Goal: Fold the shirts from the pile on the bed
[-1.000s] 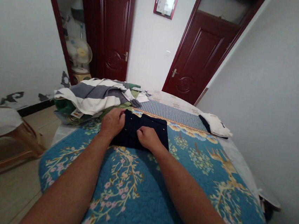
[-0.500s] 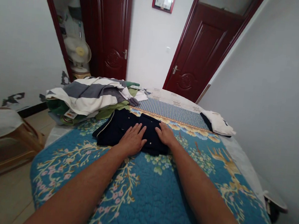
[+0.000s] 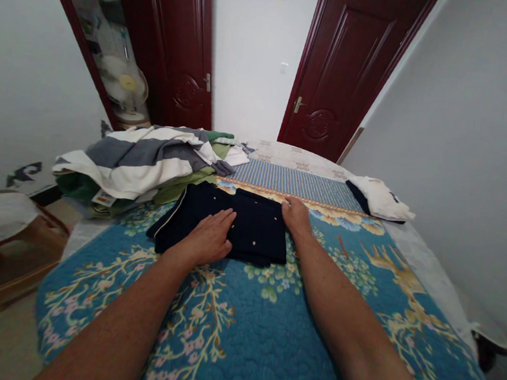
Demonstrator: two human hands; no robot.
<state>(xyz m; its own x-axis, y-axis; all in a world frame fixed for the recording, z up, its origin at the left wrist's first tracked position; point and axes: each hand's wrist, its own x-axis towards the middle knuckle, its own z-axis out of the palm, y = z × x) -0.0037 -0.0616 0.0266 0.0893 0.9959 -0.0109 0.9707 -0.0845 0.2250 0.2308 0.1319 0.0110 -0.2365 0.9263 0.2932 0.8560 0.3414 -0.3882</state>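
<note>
A folded dark navy garment (image 3: 250, 228) with small light dots lies on the blue flowered quilt (image 3: 267, 323) of a bed. My left hand (image 3: 206, 240) rests flat on the garment's near left part, fingers stretched out. My right hand (image 3: 296, 213) lies at the garment's far right corner, fingers curled over the edge; whether it grips the cloth is unclear.
A heap of clothes topped by a grey and white striped piece (image 3: 140, 158) sits at the bed's left. A white and dark folded item (image 3: 380, 199) lies at the right. Two dark red doors (image 3: 350, 68) stand behind, a fan (image 3: 122, 85) in the left doorway, a wooden stool (image 3: 2, 237) at left.
My right hand slid to the garment's far right corner. My left hand shifted slightly left and stayed flat on it. The view tilted down.
</note>
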